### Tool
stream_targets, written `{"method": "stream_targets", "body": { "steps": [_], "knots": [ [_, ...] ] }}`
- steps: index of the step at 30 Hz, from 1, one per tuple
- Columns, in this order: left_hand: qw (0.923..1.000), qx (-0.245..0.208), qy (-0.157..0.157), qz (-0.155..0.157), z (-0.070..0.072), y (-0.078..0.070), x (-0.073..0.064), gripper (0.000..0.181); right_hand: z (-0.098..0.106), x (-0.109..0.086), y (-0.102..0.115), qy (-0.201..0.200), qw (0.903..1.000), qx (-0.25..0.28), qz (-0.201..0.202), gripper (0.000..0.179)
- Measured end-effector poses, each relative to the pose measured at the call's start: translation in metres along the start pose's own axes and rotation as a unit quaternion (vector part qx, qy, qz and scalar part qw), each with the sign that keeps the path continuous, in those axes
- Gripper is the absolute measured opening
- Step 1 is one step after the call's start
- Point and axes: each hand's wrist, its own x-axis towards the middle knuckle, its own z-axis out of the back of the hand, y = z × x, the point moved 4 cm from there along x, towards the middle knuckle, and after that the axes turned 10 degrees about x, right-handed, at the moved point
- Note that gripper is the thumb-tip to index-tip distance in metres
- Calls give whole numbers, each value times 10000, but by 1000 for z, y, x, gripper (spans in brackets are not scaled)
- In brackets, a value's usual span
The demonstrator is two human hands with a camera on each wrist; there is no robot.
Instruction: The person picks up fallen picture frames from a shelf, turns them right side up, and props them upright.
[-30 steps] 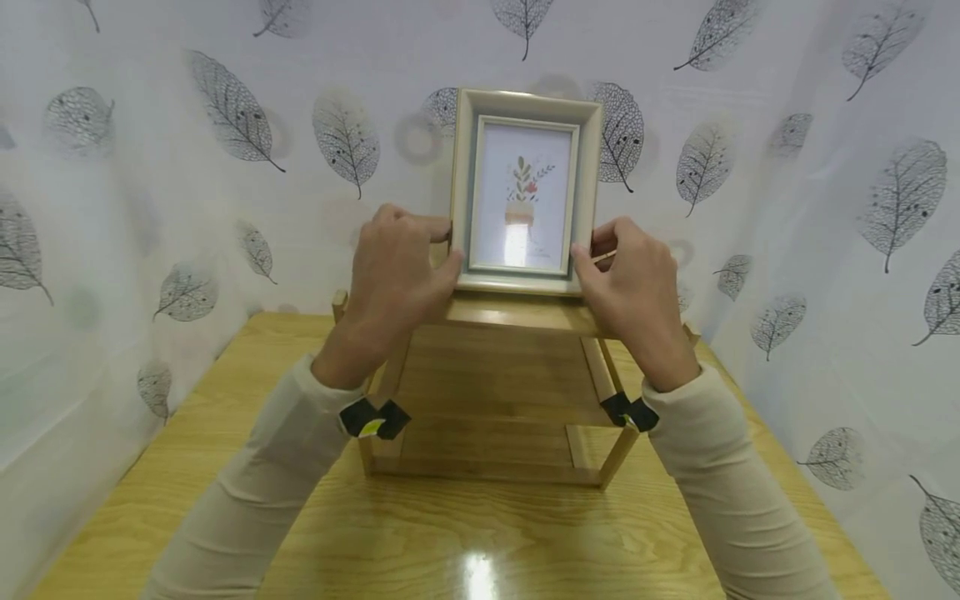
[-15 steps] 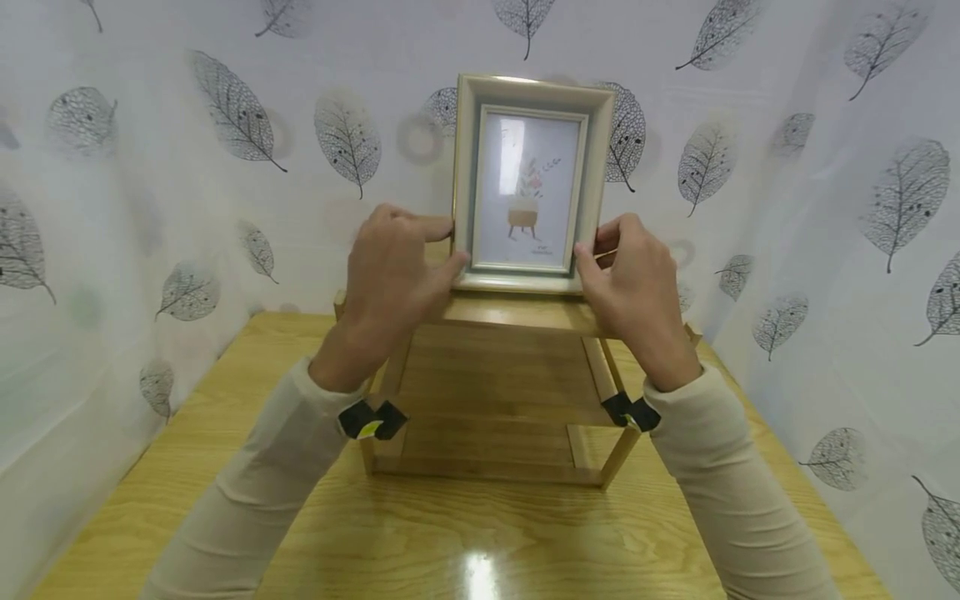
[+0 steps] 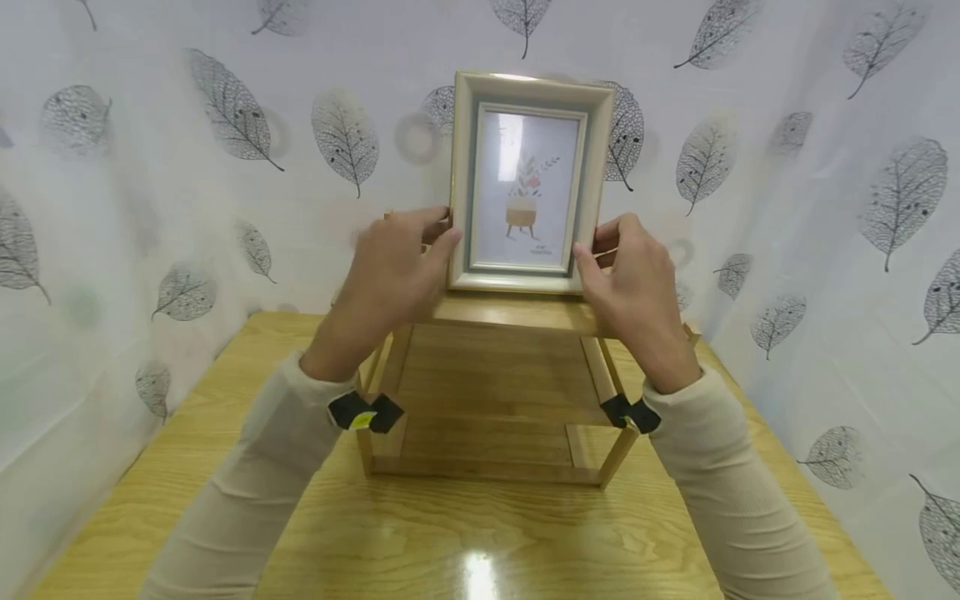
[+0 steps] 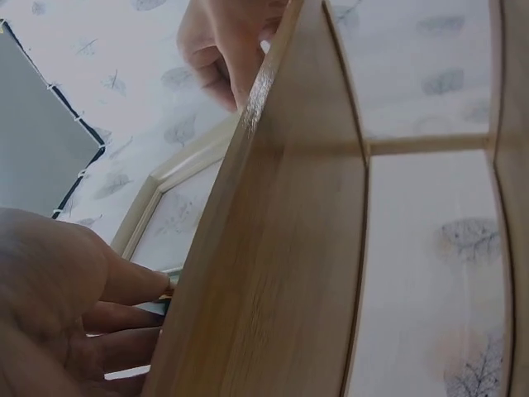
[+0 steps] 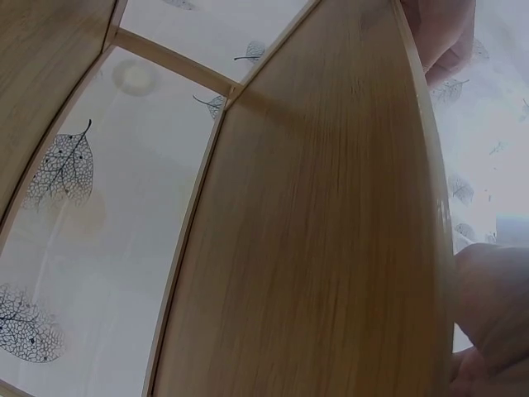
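A cream picture frame stands nearly upright on the top board of a wooden shelf. Behind its glass is a print of a potted plant, with a bright reflection at the upper left. My left hand is at the frame's left edge, thumb and fingertips touching it. On the right edge, my right hand pinches the lower part between thumb and fingers. In the left wrist view, the left fingers meet the frame's edge close to the board. From the right wrist, the board hides the frame.
The shelf has a lower board and slim legs, and stands on a wood-grain table. A pale curtain printed with leaves hangs behind and along both sides.
The picture frame has tilted back to more upright, its top edge rising and the reflection shifting upward. My left hand has drawn slightly left and its thumb has slid up to the edge.
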Motion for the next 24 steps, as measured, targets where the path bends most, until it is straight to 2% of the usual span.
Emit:
{"method": "stream_targets", "body": {
  "steps": [4, 11, 19, 24],
  "knots": [
    [9992, -259, 271, 132, -3, 0, 2, 31, -1, 0, -1, 10, 10000, 32, 24, 22],
    [9941, -699, 666, 499, -7, 3, 3, 44, -1, 0, 0, 39, 9999, 64, 97, 22],
    [9915, -946, 772, 457, -8, 4, 1, 43, -3, 1, 0, 65, 9997, 22, 248, 20],
    [9878, -1199, 829, 546, -9, 3, -1, 43, -2, -1, 2, 104, 9998, -101, 107, 25]
  ]
}}
